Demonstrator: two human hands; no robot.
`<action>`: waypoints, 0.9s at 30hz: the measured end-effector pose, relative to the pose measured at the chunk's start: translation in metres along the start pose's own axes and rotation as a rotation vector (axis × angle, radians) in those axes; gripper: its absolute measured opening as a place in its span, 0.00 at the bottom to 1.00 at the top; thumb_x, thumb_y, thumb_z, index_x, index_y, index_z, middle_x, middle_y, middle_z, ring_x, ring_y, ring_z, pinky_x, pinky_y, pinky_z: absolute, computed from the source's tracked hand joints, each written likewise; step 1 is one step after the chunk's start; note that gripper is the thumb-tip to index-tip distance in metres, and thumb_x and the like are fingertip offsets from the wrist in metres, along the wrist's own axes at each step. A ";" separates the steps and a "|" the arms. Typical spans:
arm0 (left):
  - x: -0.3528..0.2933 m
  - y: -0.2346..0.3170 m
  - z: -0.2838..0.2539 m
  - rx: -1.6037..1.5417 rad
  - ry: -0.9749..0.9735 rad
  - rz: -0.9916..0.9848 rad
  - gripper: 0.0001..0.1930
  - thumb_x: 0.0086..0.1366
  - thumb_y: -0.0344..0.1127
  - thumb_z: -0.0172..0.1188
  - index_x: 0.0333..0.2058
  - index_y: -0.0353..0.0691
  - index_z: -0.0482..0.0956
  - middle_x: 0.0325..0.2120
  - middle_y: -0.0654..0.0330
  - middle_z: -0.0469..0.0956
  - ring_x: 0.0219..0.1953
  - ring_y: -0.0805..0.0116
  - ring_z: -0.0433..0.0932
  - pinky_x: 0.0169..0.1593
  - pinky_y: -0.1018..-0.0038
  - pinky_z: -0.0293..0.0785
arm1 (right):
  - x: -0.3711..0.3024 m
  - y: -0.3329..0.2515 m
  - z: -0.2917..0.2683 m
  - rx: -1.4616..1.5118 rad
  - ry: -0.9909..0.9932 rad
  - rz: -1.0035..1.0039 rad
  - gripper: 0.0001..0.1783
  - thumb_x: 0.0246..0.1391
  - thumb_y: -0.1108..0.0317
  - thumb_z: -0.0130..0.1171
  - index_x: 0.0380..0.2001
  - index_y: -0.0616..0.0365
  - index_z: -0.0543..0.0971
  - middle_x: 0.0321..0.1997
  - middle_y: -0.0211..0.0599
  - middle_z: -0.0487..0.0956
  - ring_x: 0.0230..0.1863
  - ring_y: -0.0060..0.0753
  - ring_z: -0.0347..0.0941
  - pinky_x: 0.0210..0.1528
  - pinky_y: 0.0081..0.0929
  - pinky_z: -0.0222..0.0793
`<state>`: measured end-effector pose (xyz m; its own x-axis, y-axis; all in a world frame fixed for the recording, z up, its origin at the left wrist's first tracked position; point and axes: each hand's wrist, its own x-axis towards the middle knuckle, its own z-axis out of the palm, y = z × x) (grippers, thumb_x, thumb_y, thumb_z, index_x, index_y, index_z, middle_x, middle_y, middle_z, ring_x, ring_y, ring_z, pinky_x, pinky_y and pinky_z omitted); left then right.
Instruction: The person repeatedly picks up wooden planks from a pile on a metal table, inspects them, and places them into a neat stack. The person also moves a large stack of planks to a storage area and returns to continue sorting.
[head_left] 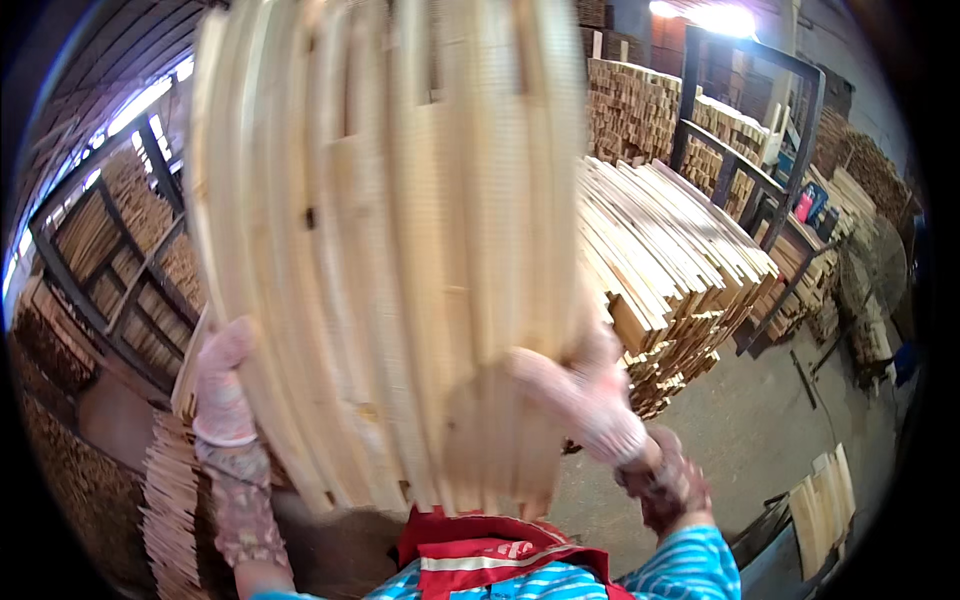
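Note:
A wide bundle of pale wooden slats point(400, 250) fills the middle of the head view, blurred by motion and held up in front of me. My left hand point(224, 385), in a pinkish-white knit glove, grips its left edge low down. On the lower right, my right hand point(585, 390), gloved alike, clasps the bundle with the thumb across the front face; its other fingers are hidden behind the wood. The slats run lengthwise side by side, their near ends uneven just above my red apron point(500, 555).
Right of the bundle stands a tall stack of slats point(680, 250) beside a dark metal frame point(745, 140). Another metal frame point(120, 270) and a slat pile point(172, 510) are on the left. More boards point(822, 510) lie at the lower right, above the concrete floor point(700, 430).

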<state>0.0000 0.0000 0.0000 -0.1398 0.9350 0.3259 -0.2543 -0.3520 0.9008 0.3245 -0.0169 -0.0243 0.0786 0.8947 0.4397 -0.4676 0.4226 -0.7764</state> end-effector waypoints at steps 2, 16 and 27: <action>0.005 0.002 -0.016 -0.084 -0.049 -0.154 0.32 0.63 0.45 0.63 0.59 0.28 0.70 0.51 0.47 0.78 0.49 0.54 0.81 0.55 0.62 0.80 | 0.031 0.021 -0.003 -0.446 -0.196 0.044 0.52 0.54 0.64 0.69 0.73 0.63 0.48 0.65 0.55 0.67 0.63 0.48 0.71 0.62 0.41 0.72; 0.149 -0.126 -0.094 0.090 -0.026 -0.240 0.35 0.68 0.45 0.59 0.67 0.31 0.60 0.60 0.45 0.72 0.59 0.56 0.74 0.62 0.65 0.72 | 0.113 0.103 -0.025 -0.798 -0.374 0.177 0.37 0.62 0.45 0.59 0.64 0.63 0.70 0.66 0.55 0.71 0.66 0.50 0.69 0.65 0.42 0.67; 0.158 -0.156 -0.106 0.360 -0.035 -0.187 0.36 0.67 0.43 0.61 0.68 0.33 0.60 0.60 0.47 0.72 0.58 0.58 0.75 0.62 0.66 0.72 | -0.024 0.139 -0.028 -1.445 0.105 -0.629 0.33 0.43 0.43 0.70 0.51 0.46 0.80 0.56 0.32 0.77 0.55 0.42 0.70 0.64 0.52 0.60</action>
<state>-0.0840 0.1980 -0.1197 -0.0884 0.9846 0.1506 0.0804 -0.1437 0.9864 0.2817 0.0243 -0.1558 0.0153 0.5099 0.8601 0.8575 0.4358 -0.2736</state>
